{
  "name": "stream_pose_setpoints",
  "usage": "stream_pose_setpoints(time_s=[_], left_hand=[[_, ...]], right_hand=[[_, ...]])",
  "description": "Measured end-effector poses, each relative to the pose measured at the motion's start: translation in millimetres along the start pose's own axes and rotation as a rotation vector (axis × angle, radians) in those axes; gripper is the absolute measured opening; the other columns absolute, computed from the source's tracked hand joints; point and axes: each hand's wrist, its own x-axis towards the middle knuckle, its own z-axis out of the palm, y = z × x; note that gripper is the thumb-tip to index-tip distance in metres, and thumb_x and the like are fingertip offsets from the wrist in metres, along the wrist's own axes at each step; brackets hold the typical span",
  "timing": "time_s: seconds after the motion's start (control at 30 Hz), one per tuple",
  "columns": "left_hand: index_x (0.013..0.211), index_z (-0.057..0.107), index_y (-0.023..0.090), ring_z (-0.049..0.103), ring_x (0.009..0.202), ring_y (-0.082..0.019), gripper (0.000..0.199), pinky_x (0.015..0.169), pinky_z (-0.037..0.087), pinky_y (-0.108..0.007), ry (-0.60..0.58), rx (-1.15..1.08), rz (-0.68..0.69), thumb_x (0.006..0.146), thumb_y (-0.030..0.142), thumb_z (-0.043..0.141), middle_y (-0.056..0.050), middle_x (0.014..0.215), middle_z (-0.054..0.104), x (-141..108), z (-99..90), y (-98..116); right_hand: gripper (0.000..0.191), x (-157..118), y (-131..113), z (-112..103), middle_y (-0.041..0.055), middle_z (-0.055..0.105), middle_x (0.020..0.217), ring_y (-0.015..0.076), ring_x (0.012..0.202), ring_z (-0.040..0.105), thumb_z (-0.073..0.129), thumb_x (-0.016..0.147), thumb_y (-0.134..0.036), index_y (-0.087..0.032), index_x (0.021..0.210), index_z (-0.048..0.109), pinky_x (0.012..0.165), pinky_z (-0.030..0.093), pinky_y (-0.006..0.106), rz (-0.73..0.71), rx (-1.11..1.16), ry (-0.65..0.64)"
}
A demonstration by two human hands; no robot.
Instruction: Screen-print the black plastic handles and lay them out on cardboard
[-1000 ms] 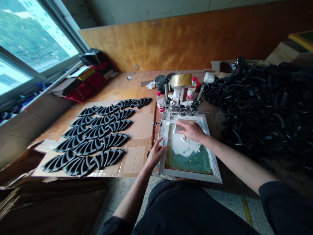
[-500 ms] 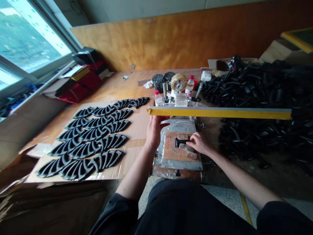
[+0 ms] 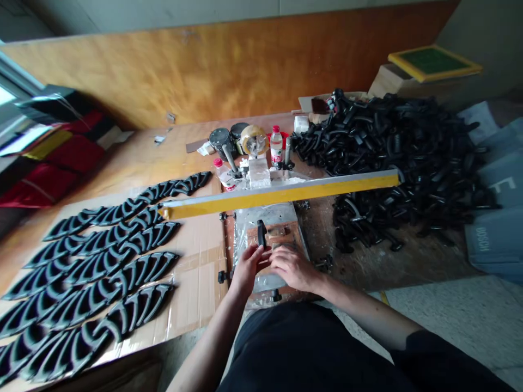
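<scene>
My left hand is closed on the lower end of a curved black handle, which stands upright over the brown board of the fixture. Close beside it, my right hand is over the right part of the board, its fingers bent and nearly touching the left fingers; what they hold, if anything, is hidden. The metal plate lies under the board. A long yellow and grey bar crosses above the plate, beyond both hands.
Rows of black handles lie on cardboard at the left. A large pile of black handles covers the right side. Behind the bar are a bottle, a tape roll and black jars.
The view has turned right. My left hand has come down from the bar to the handle. My right hand has moved toward the near side of the board, and the handle now stands up.
</scene>
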Motion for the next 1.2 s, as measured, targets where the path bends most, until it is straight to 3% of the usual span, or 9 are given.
stream_pose_setpoints(time_s=[0.1,0.23,0.33,0.4,0.53,0.7,0.97,1.07,1.2], left_hand=[[0.101,0.055,0.017,0.070,0.087,-0.021,0.045,0.080,0.055,-0.036,0.078,0.110,0.139,0.072,0.046,0.072,-0.010,0.101,0.071,6.0,-14.7,5.8],[0.105,0.056,0.017,0.069,0.083,-0.020,0.048,0.077,0.055,-0.035,0.314,0.318,0.307,0.072,0.050,0.069,-0.007,0.096,0.069,16.0,-63.5,8.0],[0.104,0.056,0.017,0.068,0.084,-0.021,0.044,0.075,0.054,-0.035,0.499,0.480,0.312,0.074,0.049,0.063,-0.007,0.093,0.069,22.7,-113.2,6.0],[0.103,0.056,0.017,0.068,0.087,-0.023,0.041,0.074,0.054,-0.036,0.604,0.609,0.260,0.076,0.047,0.060,-0.007,0.092,0.070,25.2,-142.6,2.4],[0.101,0.060,0.018,0.068,0.087,-0.028,0.033,0.077,0.050,-0.042,0.768,0.914,0.123,0.078,0.042,0.056,-0.008,0.090,0.071,30.3,-177.7,-9.5],[0.100,0.062,0.018,0.067,0.079,-0.030,0.031,0.067,0.047,-0.039,0.722,1.124,0.092,0.081,0.041,0.053,-0.011,0.086,0.072,39.3,-188.0,-25.7],[0.111,0.059,0.017,0.066,0.085,-0.029,0.034,0.072,0.045,-0.038,0.653,1.401,0.231,0.087,0.039,0.049,-0.013,0.094,0.070,45.5,-193.5,-36.5],[0.107,0.061,0.016,0.063,0.095,-0.030,0.030,0.078,0.045,-0.039,0.637,1.407,0.269,0.087,0.034,0.048,-0.014,0.103,0.067,47.8,-194.1,-38.7],[0.113,0.060,0.014,0.062,0.097,-0.028,0.034,0.081,0.046,-0.039,0.642,1.356,0.280,0.088,0.034,0.048,-0.014,0.107,0.065,43.8,-193.9,-40.8]], right_hand=[[0.014,-39.4,45.0,-39.0,0.0075,0.066,0.107,0.0233,0.108,0.056,0.051,0.093,-0.028,-0.025,0.094,0.064,0.097,0.045,0.044,0.279,-0.071,0.285],[0.041,-147.7,135.3,-92.9,0.0195,0.050,0.134,0.0318,0.130,0.041,0.045,0.091,-0.044,-0.017,0.121,0.057,0.106,0.032,0.053,0.904,-0.505,0.721],[0.059,-216.0,191.5,-106.9,0.0241,0.037,0.145,0.0383,0.137,0.029,0.040,0.089,-0.053,-0.014,0.132,0.050,0.105,0.026,0.058,1.335,-0.687,0.784],[0.062,-228.8,212.3,-99.6,0.0242,0.043,0.140,0.0397,0.134,0.032,0.037,0.089,-0.056,-0.014,0.132,0.051,0.103,0.026,0.059,1.458,-0.684,0.720],[0.064,-179.2,219.7,-63.4,0.0241,0.050,0.132,0.0418,0.129,0.033,0.033,0.089,-0.060,-0.014,0.127,0.056,0.101,0.026,0.059,1.507,-0.663,0.764],[0.061,-96.7,218.6,-38.2,0.0266,0.054,0.125,0.0399,0.122,0.041,0.035,0.090,-0.056,-0.009,0.124,0.055,0.101,0.028,0.056,1.464,-0.546,0.732],[0.041,-103.8,212.5,-84.1,0.0174,0.063,0.113,0.0394,0.117,0.044,0.048,0.089,-0.048,-0.021,0.111,0.067,0.096,0.028,0.060,1.300,-0.623,0.193],[0.030,-100.9,201.5,-99.6,0.0178,0.063,0.113,0.0374,0.122,0.041,0.047,0.089,-0.034,-0.017,0.104,0.067,0.096,0.032,0.056,1.253,-0.710,0.162],[0.035,-84.0,184.4,-107.0,0.0193,0.065,0.105,0.0342,0.109,0.055,0.044,0.089,-0.027,-0.014,0.119,0.058,0.088,0.042,0.049,1.264,-0.576,0.249]])
